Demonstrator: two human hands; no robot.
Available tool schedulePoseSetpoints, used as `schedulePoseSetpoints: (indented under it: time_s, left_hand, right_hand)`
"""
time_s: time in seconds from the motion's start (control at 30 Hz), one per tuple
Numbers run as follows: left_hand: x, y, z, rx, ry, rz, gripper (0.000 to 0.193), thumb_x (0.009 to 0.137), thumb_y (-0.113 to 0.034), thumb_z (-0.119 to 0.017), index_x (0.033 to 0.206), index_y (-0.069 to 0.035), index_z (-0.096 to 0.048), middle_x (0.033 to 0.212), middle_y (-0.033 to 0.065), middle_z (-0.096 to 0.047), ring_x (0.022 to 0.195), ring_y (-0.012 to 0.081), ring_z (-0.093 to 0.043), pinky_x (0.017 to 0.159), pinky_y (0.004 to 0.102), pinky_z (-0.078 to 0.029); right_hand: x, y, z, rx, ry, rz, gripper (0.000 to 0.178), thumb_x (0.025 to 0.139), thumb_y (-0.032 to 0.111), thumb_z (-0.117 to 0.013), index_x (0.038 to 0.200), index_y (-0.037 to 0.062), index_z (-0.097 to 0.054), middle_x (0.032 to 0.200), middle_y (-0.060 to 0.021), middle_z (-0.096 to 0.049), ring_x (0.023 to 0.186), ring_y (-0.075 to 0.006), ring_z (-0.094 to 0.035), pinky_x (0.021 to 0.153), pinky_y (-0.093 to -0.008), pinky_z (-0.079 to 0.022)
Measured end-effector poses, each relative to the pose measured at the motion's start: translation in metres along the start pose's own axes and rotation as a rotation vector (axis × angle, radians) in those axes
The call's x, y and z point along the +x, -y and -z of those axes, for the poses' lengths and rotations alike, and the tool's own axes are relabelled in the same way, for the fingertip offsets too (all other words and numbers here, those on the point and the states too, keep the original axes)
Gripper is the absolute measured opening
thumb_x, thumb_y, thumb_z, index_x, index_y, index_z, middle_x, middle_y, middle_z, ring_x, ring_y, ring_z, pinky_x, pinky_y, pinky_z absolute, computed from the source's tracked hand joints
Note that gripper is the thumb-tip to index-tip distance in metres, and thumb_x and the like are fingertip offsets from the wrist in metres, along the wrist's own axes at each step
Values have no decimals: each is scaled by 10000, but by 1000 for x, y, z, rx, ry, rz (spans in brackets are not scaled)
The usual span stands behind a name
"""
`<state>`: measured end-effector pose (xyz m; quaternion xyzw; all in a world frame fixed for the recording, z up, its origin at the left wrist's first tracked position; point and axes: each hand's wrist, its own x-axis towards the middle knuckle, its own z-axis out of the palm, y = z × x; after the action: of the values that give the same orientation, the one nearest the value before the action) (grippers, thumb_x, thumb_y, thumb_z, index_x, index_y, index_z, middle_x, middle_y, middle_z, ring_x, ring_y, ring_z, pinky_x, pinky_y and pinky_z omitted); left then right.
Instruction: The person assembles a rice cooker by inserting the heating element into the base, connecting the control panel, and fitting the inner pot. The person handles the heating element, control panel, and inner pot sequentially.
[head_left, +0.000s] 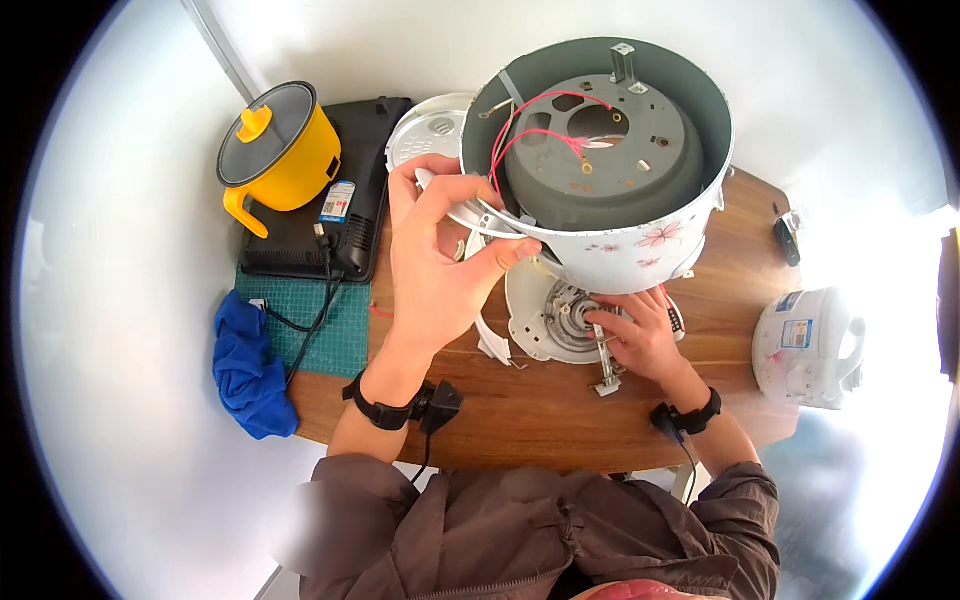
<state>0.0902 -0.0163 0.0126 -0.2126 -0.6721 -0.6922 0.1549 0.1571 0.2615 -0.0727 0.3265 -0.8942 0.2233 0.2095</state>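
Observation:
A white, flower-printed rice cooker shell (600, 255) is tilted up over the table. Its grey inside faces me, showing a round metal plate (560, 180) with holes and loose red wires (545, 133). My left hand (440, 245) grips the shell's left side at a pale curved piece (478, 215), thumb below and fingers above. Under the shell lies a white rice cooker base (530, 315) with round, ringed metal parts. My right hand (645, 335) is closed at its right side, thumb and forefinger on the metal parts, beside a narrow metal bracket (604, 368). Some right fingertips are hidden.
A yellow pot with lid (290, 155) stands on a black appliance (365, 150) at left. Nearby are a green cutting mat (340, 340), blue cloth (245, 370) and black cable (315, 325). A white round lid (430, 125) sits behind; another white cooker (808, 348) stands right.

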Motion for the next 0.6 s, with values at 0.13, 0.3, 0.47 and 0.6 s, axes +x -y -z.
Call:
schedulePoseSetpoints:
  time_s: [0.13,0.3,0.47,0.6]
  left_hand:
    - [0,0,3,-17,1,12,471,692,-123,-917,1057,-40,-632,1222,84,-363,1135,159,-452,964,313,-443]
    - [2,3,1,-75,-1,45,470,694,-107,-913,1061,-39,-627,1220,73,-367,1092,144,-473,962,310,-449]
    - [1,6,3,-58,-7,26,482,698,-81,-905,1084,-42,-619,1227,66,-371,1032,130,-498,947,305,-463]
    - [1,8,4,-59,5,14,471,704,-68,-899,1082,-37,-620,1218,69,-366,1050,136,-507,932,306,-502]
  right_hand:
    - [4,6,4,42,-2,-10,383,572,-41,-697,918,121,-726,1008,-38,-674,938,-280,-634,828,-424,-486]
    - [-7,9,7,146,-71,-124,336,616,19,-807,927,97,-708,1035,-67,-672,916,-270,-627,807,-399,-474]
    - [-9,11,12,185,-254,-231,368,618,42,-856,942,66,-684,1037,-101,-662,887,-281,-616,753,-380,-482]
    - [-10,4,7,298,-384,-546,340,664,-15,-820,966,14,-667,1059,-129,-650,915,-275,-623,796,-358,-495]
